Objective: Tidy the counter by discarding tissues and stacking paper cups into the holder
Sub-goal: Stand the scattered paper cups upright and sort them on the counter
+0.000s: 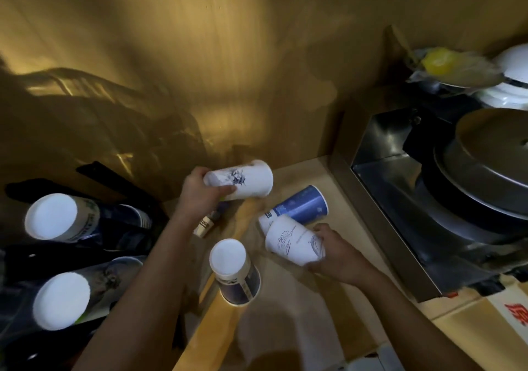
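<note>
My left hand (200,192) grips a white paper cup with a blue drawing (243,180), held on its side above the counter near the wall. My right hand (334,252) holds a second white cup with blue line art (291,242), tipped over, its base toward the left. A blue cup (303,205) lies on its side just behind it, touching or nested with it. Another cup (233,270) stands upside down on the wooden counter (351,199) between my arms. At the left, two stacks of upturned cups (54,216) (61,299) sit in a dark holder (20,262).
A steel recess holding a round metal lid (485,170) borders the counter on the right. White bowls and a yellow item (437,60) sit behind it. A small printed roll or tube (204,225) lies under my left wrist. Pale crumpled paper (285,328) lies near the front edge.
</note>
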Demonstrator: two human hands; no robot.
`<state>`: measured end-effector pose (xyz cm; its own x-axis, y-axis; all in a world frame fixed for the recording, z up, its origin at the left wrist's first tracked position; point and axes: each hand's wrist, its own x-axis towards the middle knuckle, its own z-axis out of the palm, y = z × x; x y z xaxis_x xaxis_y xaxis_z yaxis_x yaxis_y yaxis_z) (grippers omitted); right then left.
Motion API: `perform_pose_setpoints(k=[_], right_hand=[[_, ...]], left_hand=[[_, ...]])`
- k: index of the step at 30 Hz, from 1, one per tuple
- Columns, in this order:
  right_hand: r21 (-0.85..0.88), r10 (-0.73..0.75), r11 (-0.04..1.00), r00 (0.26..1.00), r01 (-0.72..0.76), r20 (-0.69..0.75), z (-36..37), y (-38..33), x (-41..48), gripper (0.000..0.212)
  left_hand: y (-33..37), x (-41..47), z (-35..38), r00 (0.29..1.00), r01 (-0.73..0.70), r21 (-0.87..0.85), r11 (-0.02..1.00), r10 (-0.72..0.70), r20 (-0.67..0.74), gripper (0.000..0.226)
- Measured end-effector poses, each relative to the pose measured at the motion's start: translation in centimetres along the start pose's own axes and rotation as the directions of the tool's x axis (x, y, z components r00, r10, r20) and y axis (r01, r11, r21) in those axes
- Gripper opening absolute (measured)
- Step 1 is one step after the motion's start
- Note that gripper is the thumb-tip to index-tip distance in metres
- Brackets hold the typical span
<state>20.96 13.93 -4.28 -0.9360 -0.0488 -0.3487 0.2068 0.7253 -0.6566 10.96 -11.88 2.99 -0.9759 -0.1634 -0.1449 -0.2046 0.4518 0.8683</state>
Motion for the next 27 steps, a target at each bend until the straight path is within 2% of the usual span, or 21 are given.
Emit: perform_pose_setpoints(k=[5, 9, 12, 16, 19, 22, 24, 27], right_hand=[[0.043, -0.070, 0.996, 0.971, 0.082, -0.228, -1.6, -0.6, 0.6, 0.068], [0.092, -0.069, 0.990, 0.935, 0.108, -0.348, -2.9, -0.6, 0.7, 0.069], [0.102, -0.048, 0.990, 0.909, 0.098, -0.414, -3.7, -0.2, 0.7, 0.075], [0.079, -0.038, 0.993, 0.885, 0.084, -0.463, -4.9, 0.4, 0.5, 0.084], [-0.007, -0.015, 1.000, 0.870, 0.013, -0.493, -5.7, 0.7, 0.2, 0.085], [-0.073, -0.024, 0.997, 0.851, -0.017, -0.524, -6.2, 0.7, -0.2, 0.080], [-0.013, 0.000, 1.000, 0.834, -0.009, -0.552, -6.4, 0.5, -0.3, 0.077], [0.009, -0.004, 1.000, 0.802, 0.012, -0.597, -6.7, 0.1, -0.6, 0.071]], left_hand=[[6.7, -4.0, -2.2, 0.969, -0.218, -0.020, 0.976, 0.214, -0.126, 0.072], [9.8, -8.5, -1.5, 0.924, -0.360, -0.003, 0.933, 0.356, -0.143, 0.074], [9.7, -10.8, 1.3, 0.886, -0.453, 0.031, 0.891, 0.454, -0.092, 0.070], [6.2, -12.1, 7.0, 0.911, -0.412, 0.048, 0.910, 0.410, 0.051, 0.064], [2.5, -11.6, 10.4, 0.950, -0.291, 0.113, 0.950, 0.273, 0.152, 0.067], [-0.6, -10.8, 12.3, 0.971, -0.191, 0.126, 0.974, 0.168, 0.169, 0.063], [-2.1, -10.3, 13.0, 0.973, -0.179, 0.135, 0.975, 0.155, 0.170, 0.059], [-3.0, -9.4, 13.7, 0.960, -0.225, 0.076, 0.971, 0.208, 0.185, 0.056]])
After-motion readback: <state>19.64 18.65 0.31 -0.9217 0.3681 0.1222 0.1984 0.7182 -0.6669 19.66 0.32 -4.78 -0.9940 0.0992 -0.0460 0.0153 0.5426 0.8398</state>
